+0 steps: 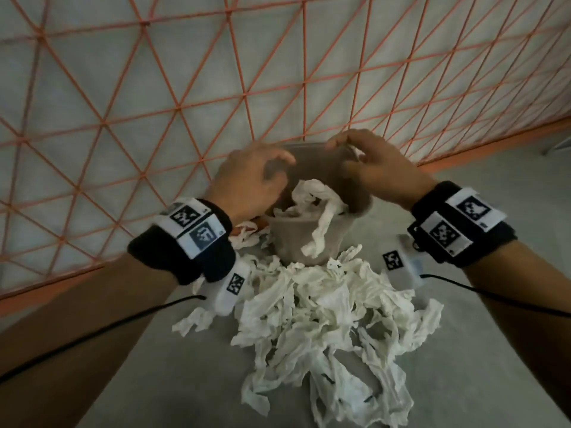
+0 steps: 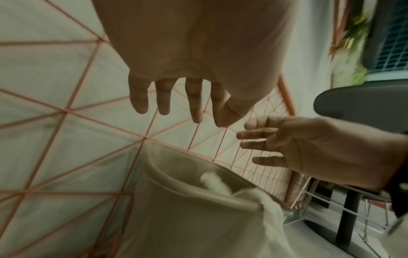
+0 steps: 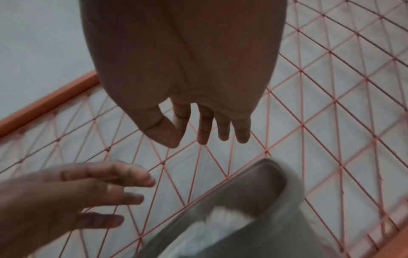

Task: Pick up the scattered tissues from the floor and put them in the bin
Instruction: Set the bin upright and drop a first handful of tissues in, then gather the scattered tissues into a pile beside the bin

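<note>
— Fingers first: how are they set?

— Fingers of the left hand (image 2: 192, 57) hang loosely spread with gaps between them, and they hold nothing. Those of the right hand (image 3: 183, 57) are much the same — slightly bent, thumb apart from the rest, nothing between them.

— And where are the two hands?

— Both hover above the mouth of the bin (image 1: 304, 239), palms turned down and inward toward each other. In the head view the left hand (image 1: 250, 180) is over the bin's left rim and the right hand (image 1: 380, 168) over its right rim; whether either quite touches the rim I cannot tell, since that part is blurred. Each forearm reaches forward from the bottom corners, and each wrist wears a black band (image 1: 185, 239) with printed markers.

— The tissues?

— Some white tissue in the bin (image 1: 312, 199) stands above the rim, and one strip of it droops over the front wall. The larger heap of scattered tissues (image 1: 321, 319) lies on the grey floor (image 1: 482, 359) just in front of the bin, reaching its base, with a few more pieces at the bin's left side.

— What stands behind?

— An orange wire grid panel (image 1: 216, 81) against a pale wall, close behind the bin.
</note>
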A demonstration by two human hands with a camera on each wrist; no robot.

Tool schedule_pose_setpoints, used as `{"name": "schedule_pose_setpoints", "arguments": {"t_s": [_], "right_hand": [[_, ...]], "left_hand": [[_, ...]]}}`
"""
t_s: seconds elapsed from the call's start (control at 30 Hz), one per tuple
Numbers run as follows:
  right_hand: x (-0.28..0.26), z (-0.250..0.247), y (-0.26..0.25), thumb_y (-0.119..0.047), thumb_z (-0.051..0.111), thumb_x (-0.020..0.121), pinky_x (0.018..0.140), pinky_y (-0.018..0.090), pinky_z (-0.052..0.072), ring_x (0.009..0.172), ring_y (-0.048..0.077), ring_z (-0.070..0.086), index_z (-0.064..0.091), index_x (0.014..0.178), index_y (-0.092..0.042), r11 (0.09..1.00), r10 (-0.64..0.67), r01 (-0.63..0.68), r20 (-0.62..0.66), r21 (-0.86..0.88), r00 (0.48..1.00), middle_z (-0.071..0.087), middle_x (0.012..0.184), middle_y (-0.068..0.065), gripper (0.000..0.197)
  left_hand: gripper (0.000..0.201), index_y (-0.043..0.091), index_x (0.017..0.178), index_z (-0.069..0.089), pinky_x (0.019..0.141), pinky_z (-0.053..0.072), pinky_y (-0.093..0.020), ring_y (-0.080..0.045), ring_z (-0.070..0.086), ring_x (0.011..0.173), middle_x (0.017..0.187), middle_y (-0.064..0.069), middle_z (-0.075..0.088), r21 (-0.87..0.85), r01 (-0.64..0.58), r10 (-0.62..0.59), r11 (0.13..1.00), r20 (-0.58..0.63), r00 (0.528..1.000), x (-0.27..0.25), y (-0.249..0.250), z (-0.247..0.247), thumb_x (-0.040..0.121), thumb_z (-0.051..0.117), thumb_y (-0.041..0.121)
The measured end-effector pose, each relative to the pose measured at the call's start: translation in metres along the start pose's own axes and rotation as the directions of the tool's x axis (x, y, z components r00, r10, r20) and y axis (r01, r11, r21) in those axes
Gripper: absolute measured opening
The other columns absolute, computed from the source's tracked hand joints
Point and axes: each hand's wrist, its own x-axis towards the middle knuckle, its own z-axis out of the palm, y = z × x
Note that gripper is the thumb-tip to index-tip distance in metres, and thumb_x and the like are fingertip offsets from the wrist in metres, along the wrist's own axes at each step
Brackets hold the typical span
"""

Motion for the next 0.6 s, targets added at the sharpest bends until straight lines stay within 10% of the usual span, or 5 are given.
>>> {"name": "schedule_pose_setpoints", "arguments": {"t_s": [0.13, 0.23, 0.33, 0.47, 0.6], "right_hand": [[-0.056, 0.006, 0.014, -0.006, 0.050, 0.084, 0.088, 0.032, 0.053, 0.108, 0.011, 0.059, 0.060, 0.108, -0.024, 0.990, -0.040, 0.077, -0.283, 0.120, 0.958, 0.061, 0.117, -0.004, 0.031], [-0.112, 0.040, 0.033, -0.009, 0.049, 0.088, 0.075, 0.040, 0.054, 0.085, 0.022, 0.063, 0.061, 0.097, -0.020, 0.984, 0.060, -0.008, -0.287, 0.180, 0.956, 0.065, 0.097, -0.005, 0.019], [-0.163, 0.096, 0.063, -0.013, 0.054, 0.087, 0.067, 0.031, 0.052, 0.072, 0.019, 0.060, 0.063, 0.087, -0.026, 0.982, 0.159, -0.150, -0.073, 0.117, 0.985, 0.066, 0.092, -0.008, 0.016], [-0.210, 0.164, 0.100, -0.037, 0.059, 0.084, 0.087, 0.040, 0.051, 0.111, 0.021, 0.054, 0.051, 0.124, -0.038, 0.944, 0.177, -0.057, 0.354, -0.324, 0.918, 0.048, 0.132, -0.004, 0.040], [-0.225, 0.202, 0.113, -0.044, 0.059, 0.084, 0.085, 0.042, 0.052, 0.129, 0.032, 0.041, 0.013, 0.146, -0.044, 0.843, 0.206, 0.117, 0.516, -0.525, 0.831, 0.010, 0.161, -0.001, 0.077]], "left_hand": [[0.017, 0.023, 0.104, 0.068, 0.079, 0.046, -0.014, 0.003, 0.059, 0.093, 0.098, 0.017, 0.062, -0.132, -0.064, 0.044, 0.989, -0.150, 0.988, -0.069, -0.002, -0.009, 0.091, 0.057, 0.020], [0.013, 0.026, 0.102, 0.066, 0.075, 0.052, -0.024, -0.004, 0.061, 0.087, 0.099, 0.012, 0.065, -0.106, -0.002, 0.004, 0.994, 0.013, 1.000, -0.131, -0.023, 0.031, 0.091, 0.060, 0.024], [0.019, 0.033, 0.107, 0.063, 0.081, 0.052, -0.037, -0.016, 0.061, 0.089, 0.110, 0.007, 0.060, 0.091, 0.098, -0.121, 0.991, 0.299, 0.946, -0.188, -0.057, 0.093, 0.089, 0.058, 0.032], [0.053, 0.040, 0.132, 0.037, 0.088, 0.050, -0.049, -0.036, 0.053, 0.105, 0.139, -0.001, 0.031, 0.342, 0.200, -0.380, 0.918, 0.614, 0.692, -0.241, -0.084, 0.158, 0.083, 0.058, 0.037], [0.051, 0.028, 0.132, 0.046, 0.084, 0.050, -0.047, -0.036, 0.054, 0.104, 0.132, -0.007, 0.041, 0.323, 0.195, -0.356, 0.926, 0.580, 0.733, -0.255, -0.089, 0.171, 0.085, 0.058, 0.013]]}}
